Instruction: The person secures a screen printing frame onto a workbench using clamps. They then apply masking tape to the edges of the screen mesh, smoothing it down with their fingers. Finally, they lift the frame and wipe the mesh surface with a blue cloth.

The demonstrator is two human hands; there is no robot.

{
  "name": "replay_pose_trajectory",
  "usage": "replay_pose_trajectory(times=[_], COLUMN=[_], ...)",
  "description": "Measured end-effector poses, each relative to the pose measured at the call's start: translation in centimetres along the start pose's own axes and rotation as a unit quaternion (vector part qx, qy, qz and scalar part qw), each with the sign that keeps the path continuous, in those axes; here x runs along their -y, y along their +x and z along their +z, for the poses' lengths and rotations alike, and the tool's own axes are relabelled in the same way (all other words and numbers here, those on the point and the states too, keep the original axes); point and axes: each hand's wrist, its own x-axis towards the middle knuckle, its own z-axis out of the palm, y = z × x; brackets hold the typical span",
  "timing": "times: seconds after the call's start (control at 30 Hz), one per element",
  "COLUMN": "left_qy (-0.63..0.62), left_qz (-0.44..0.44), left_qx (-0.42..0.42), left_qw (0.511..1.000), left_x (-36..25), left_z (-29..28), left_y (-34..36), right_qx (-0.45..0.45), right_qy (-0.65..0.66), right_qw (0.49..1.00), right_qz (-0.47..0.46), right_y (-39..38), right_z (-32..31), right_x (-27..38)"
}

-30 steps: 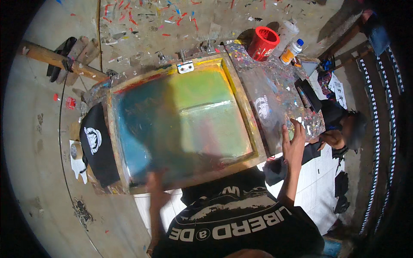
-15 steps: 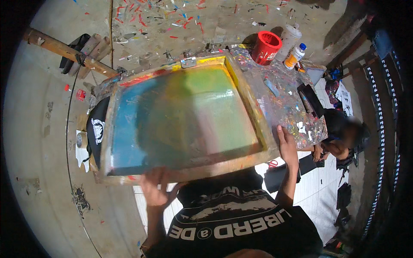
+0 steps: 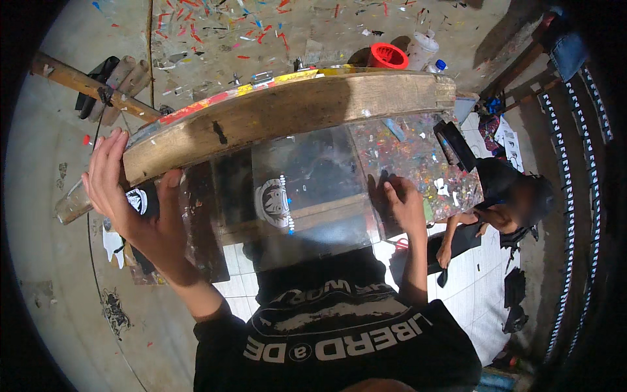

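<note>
A wooden screen printing frame [image 3: 274,111] stands tilted up on its far side, its near wooden edge facing me and its mesh hidden. My left hand [image 3: 137,196] holds the frame's left end, fingers along the outside and thumb below. Under it lies a clear sheet [image 3: 307,157] over a dark board, with a white printed figure [image 3: 273,202] on it. Close to the sheet's right edge is my right hand [image 3: 406,204], off the frame, fingers loosely bent and apart with nothing visible in them.
The paint-spattered table [image 3: 431,157] holds a black tray [image 3: 455,145], a red tub [image 3: 388,57], a whitish container [image 3: 422,49] and a blue-capped bottle [image 3: 436,66]. Another person [image 3: 516,202] sits at the right by dark cloth. A wooden beam [image 3: 98,85] juts in at left.
The frame's near edge has been raised, swinging up and away and uncovering the clear sheet. My left hand shifted to its left end; my right hand let go and moved left.
</note>
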Motion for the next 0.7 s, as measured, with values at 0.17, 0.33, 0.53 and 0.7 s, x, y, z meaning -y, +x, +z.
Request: replay_pose_trajectory(times=[0.17,0.33,0.53,0.7], left_qy=[-0.011,0.003,0.006,0.023], left_qz=[-0.008,-0.015,-0.008,0.003], left_qx=[0.014,0.047,0.029,0.029], left_qw=[1.000,0.999,1.000,0.999], left_x=[0.0,-0.3,0.4,0.5], left_z=[-0.9,-1.9,-1.3,-1.1], left_y=[-1.4,-2.8,-2.5,-2.4], right_qx=[-0.018,-0.130,-0.152,-0.160], right_qy=[-0.081,-0.175,-0.200,-0.086], right_qw=[0.995,0.958,0.926,0.961], right_qz=[-0.055,-0.185,-0.281,-0.208], right_y=[5.3,12.8,19.0,21.3], right_z=[0.2,0.6,3.6,5.4], right_x=[-2.4,-6.4,-10.8,-12.6])
